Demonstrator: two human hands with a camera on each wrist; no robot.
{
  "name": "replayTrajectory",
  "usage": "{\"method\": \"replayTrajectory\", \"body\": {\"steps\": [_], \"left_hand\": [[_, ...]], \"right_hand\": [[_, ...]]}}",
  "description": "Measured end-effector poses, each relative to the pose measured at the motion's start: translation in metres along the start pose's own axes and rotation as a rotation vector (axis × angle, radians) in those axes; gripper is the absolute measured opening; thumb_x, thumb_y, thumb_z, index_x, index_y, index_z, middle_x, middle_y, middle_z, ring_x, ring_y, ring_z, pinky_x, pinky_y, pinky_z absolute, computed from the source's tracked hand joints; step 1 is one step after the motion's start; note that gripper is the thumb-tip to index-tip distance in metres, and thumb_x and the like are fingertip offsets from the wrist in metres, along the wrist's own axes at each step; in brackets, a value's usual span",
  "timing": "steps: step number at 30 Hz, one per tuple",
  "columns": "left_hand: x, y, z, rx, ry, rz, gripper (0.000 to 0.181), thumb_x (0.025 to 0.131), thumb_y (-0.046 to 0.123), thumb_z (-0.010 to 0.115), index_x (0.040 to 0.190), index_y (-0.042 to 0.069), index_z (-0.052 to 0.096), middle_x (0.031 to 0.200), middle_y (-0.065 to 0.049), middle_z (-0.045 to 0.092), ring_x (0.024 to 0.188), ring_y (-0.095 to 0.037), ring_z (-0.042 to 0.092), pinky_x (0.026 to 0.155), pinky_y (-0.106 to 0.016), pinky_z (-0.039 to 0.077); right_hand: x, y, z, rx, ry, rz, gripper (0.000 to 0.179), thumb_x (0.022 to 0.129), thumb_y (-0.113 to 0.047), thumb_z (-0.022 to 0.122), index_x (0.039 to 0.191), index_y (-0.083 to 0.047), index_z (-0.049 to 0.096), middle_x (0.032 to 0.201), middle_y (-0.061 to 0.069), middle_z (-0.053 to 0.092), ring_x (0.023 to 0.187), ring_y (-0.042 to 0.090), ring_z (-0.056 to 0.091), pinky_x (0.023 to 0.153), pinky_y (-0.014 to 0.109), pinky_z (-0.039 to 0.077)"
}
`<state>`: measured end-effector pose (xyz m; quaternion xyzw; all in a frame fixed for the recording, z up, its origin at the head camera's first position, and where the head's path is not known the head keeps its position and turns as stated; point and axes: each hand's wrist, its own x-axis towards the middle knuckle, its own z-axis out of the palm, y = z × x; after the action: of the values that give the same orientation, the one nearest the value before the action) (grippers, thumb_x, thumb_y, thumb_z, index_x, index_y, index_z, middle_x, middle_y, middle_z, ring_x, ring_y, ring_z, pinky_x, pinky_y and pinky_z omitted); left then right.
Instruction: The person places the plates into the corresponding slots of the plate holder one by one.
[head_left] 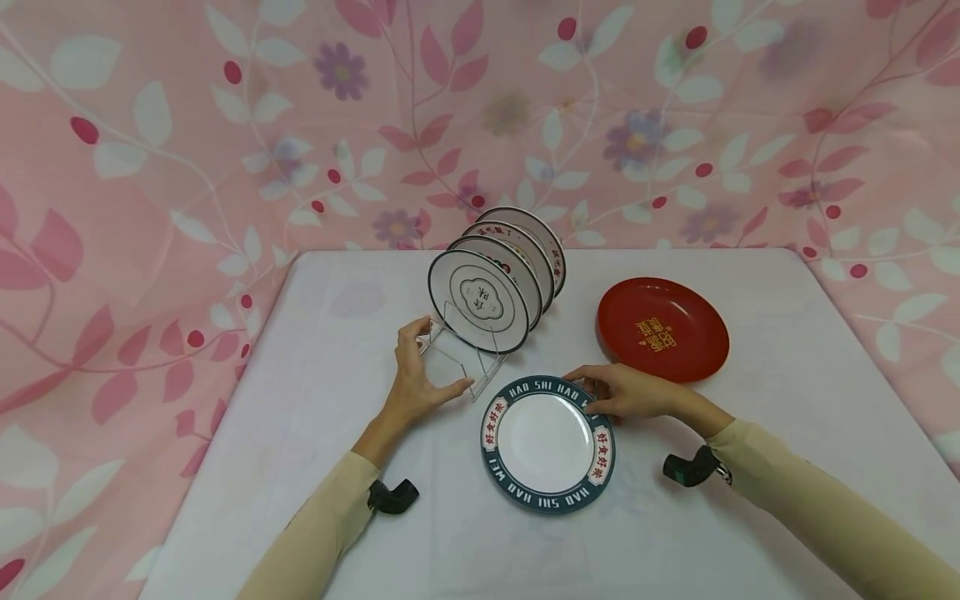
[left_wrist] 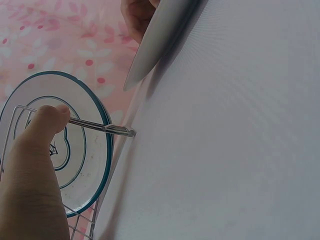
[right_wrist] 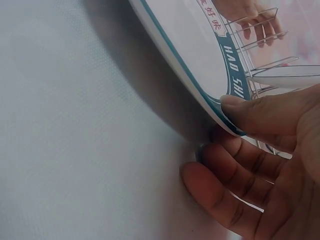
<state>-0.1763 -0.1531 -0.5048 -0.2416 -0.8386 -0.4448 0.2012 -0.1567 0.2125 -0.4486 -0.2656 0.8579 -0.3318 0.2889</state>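
Note:
My left hand (head_left: 412, 383) holds the front end of a silver wire plate rack (head_left: 491, 380), its thumb (left_wrist: 47, 120) on a wire in the left wrist view. Several white plates with dark rims stand leaning in a row in that rack, the front plate (head_left: 468, 275) bearing a line emblem. With thumb above and fingers below, my right hand (head_left: 626, 392) pinches the edge of a white plate (head_left: 547, 442) with a wide teal lettered rim. In the right wrist view this plate (right_wrist: 185, 35) casts a shadow on the tabletop, and its held edge is off the cloth.
An oval red plate (head_left: 667, 329) with gold characters lies on the right, just behind my right hand. White cloth covers the table (head_left: 337, 333). A pink floral curtain (head_left: 480, 108) hangs behind and to the left.

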Motion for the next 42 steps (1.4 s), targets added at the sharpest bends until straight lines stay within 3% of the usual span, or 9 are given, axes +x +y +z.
{"method": "replayTrajectory", "body": {"steps": [5, 8, 13, 17, 22, 28, 36, 42], "left_hand": [[0.0, 0.0, 0.0, 0.001, 0.002, 0.002, 0.113, 0.061, 0.041, 0.085, 0.147, 0.004, 0.022, 0.133, -0.028, 0.036, 0.123, -0.031, 0.035, 0.1, -0.048, 0.026], [0.0, 0.001, -0.001, 0.002, 0.005, 0.003, 0.113, 0.061, 0.042, 0.085, 0.146, 0.002, 0.023, 0.133, -0.028, 0.037, 0.123, -0.031, 0.035, 0.1, -0.047, 0.026], [0.0, 0.002, -0.002, -0.007, 0.006, 0.004, 0.113, 0.061, 0.043, 0.084, 0.146, 0.001, 0.023, 0.132, -0.028, 0.037, 0.123, -0.031, 0.035, 0.1, -0.046, 0.028], [0.0, 0.001, -0.002, -0.005, 0.007, 0.004, 0.112, 0.061, 0.042, 0.085, 0.147, 0.003, 0.023, 0.132, -0.029, 0.036, 0.123, -0.031, 0.035, 0.099, -0.046, 0.028], [0.0, 0.001, -0.001, -0.009, 0.005, 0.008, 0.112, 0.061, 0.041, 0.085, 0.147, 0.002, 0.023, 0.132, -0.029, 0.036, 0.123, -0.032, 0.035, 0.099, -0.049, 0.029], [0.0, 0.002, 0.0, -0.011, 0.006, 0.007, 0.111, 0.062, 0.042, 0.084, 0.146, 0.001, 0.023, 0.133, -0.029, 0.036, 0.124, -0.032, 0.035, 0.099, -0.05, 0.029], [0.0, 0.0, 0.0, -0.008, 0.013, 0.016, 0.111, 0.064, 0.047, 0.083, 0.145, 0.001, 0.024, 0.131, -0.029, 0.037, 0.122, -0.032, 0.036, 0.097, -0.05, 0.03], [-0.001, 0.0, 0.001, -0.01, 0.014, 0.02, 0.111, 0.063, 0.045, 0.083, 0.146, 0.003, 0.023, 0.132, -0.029, 0.037, 0.122, -0.031, 0.036, 0.097, -0.05, 0.03]], "right_hand": [[-0.001, 0.001, 0.001, 0.011, 0.019, -0.005, 0.055, 0.088, -0.02, 0.073, 0.139, -0.013, 0.052, 0.092, 0.0, 0.06, 0.069, 0.013, 0.059, 0.059, 0.028, 0.055], [-0.002, 0.001, 0.001, 0.052, 0.026, 0.003, 0.053, 0.089, -0.02, 0.071, 0.139, -0.014, 0.052, 0.099, 0.002, 0.061, 0.081, 0.016, 0.059, 0.063, 0.029, 0.056], [-0.007, -0.006, -0.008, 0.226, 0.027, 0.063, 0.05, 0.093, -0.017, 0.065, 0.141, -0.021, 0.051, 0.117, 0.01, 0.061, 0.102, 0.025, 0.059, 0.069, 0.036, 0.058], [-0.01, -0.014, -0.014, 0.318, 0.019, 0.103, 0.049, 0.094, -0.016, 0.063, 0.142, -0.022, 0.05, 0.121, 0.014, 0.06, 0.102, 0.028, 0.059, 0.068, 0.041, 0.058], [-0.019, -0.023, -0.034, 0.312, 0.024, 0.006, 0.049, 0.096, -0.014, 0.061, 0.143, -0.016, 0.049, 0.122, 0.019, 0.059, 0.098, 0.028, 0.062, 0.066, 0.041, 0.059], [-0.039, -0.032, -0.078, 0.257, 0.179, -0.143, 0.05, 0.097, -0.01, 0.058, 0.145, -0.01, 0.045, 0.128, 0.014, 0.056, 0.092, 0.024, 0.066, 0.066, 0.042, 0.059], [-0.054, -0.04, -0.108, 0.218, 0.27, -0.115, 0.054, 0.097, -0.011, 0.059, 0.148, -0.015, 0.042, 0.122, 0.007, 0.054, 0.095, 0.021, 0.065, 0.065, 0.044, 0.059], [-0.06, -0.052, -0.136, 0.19, 0.307, -0.174, 0.054, 0.097, -0.003, 0.055, 0.149, -0.012, 0.041, 0.115, 0.006, 0.056, 0.087, 0.022, 0.067, 0.065, 0.04, 0.059]]}}
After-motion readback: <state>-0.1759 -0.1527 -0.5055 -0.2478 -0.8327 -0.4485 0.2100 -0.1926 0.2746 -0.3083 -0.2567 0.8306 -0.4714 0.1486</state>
